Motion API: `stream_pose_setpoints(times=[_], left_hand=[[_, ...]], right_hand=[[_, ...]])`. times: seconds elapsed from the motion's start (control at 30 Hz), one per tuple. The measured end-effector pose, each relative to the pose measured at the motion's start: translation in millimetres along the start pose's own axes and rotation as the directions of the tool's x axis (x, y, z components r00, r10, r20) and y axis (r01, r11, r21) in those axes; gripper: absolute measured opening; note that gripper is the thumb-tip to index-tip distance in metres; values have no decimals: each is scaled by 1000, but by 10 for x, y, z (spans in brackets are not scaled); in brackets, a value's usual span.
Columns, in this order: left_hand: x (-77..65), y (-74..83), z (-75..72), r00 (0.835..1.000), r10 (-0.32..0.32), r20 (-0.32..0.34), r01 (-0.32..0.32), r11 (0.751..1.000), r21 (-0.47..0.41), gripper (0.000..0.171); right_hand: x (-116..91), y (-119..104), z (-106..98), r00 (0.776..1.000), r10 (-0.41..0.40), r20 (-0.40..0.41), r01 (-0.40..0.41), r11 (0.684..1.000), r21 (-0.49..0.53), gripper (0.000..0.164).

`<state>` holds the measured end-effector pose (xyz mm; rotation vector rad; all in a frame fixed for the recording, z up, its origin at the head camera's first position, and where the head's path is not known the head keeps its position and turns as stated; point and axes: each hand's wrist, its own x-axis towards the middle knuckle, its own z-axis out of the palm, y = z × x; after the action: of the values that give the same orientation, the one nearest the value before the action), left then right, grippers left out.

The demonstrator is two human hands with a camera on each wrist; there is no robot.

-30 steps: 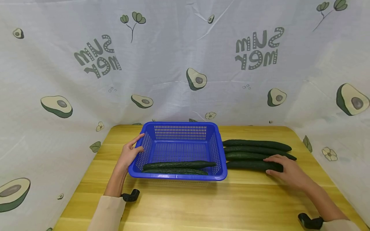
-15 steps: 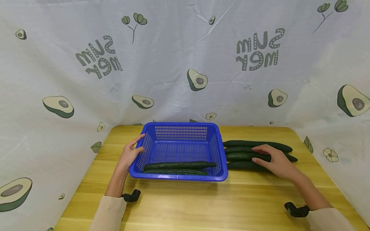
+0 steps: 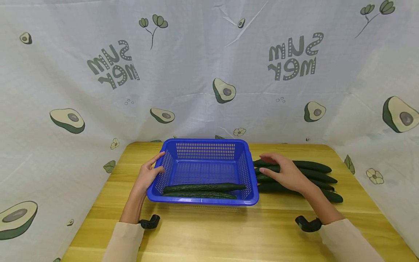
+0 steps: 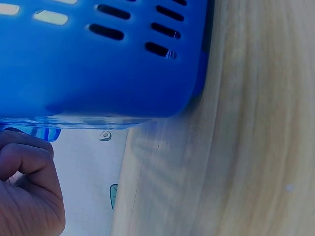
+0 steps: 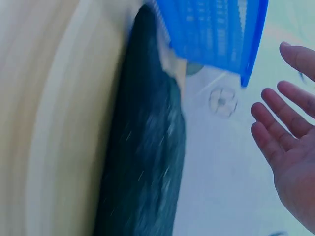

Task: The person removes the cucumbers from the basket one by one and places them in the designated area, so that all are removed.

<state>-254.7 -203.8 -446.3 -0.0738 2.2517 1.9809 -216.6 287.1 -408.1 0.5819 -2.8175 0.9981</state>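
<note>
A blue plastic basket (image 3: 203,141) stands on the table, and two cucumbers (image 3: 203,187) lie side by side along its front wall. My left hand (image 3: 146,175) grips the basket's left rim, thumb over the inside; in the left wrist view the curled fingers of that hand (image 4: 29,182) are by the rim. My right hand (image 3: 288,175) hovers over several cucumbers (image 3: 312,166) lying just right of the basket, partly hiding them. In the right wrist view its fingers (image 5: 278,125) are spread and relaxed, holding nothing, apart from the large dark cucumber (image 5: 142,147).
The wooden table (image 3: 229,233) reaches back to a white cloth (image 3: 186,62) printed with avocados, which also hangs along both sides. A black wrist camera (image 3: 150,222) sits on the left wrist and another black camera (image 3: 307,223) on the right.
My right hand has moved left along the cucumbers, from their right part to near the basket's right rim. The left hand and the basket have stayed in place.
</note>
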Motion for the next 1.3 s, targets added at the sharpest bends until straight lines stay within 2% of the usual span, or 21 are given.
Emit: stream_pose_setpoints(times=[0.33, 0.7, 1.1, 1.3], left_hand=[[5, -5, 0, 1000, 1, -14, -1, 1000, 6, 69], [-2, 7, 5, 1000, 6, -8, -6, 1000, 0, 69], [3, 4, -3, 1000, 6, -16, -6, 1000, -8, 70], [28, -8, 0, 1000, 7, -16, -7, 1000, -5, 69]], right_hand=[[298, -418, 260, 992, -96, 76, 94, 995, 28, 52], [523, -750, 621, 964, -161, 210, 157, 987, 37, 51], [701, -928, 915, 929, -203, 309, 195, 979, 59, 50], [729, -943, 1032, 906, -183, 381, 183, 982, 37, 53]])
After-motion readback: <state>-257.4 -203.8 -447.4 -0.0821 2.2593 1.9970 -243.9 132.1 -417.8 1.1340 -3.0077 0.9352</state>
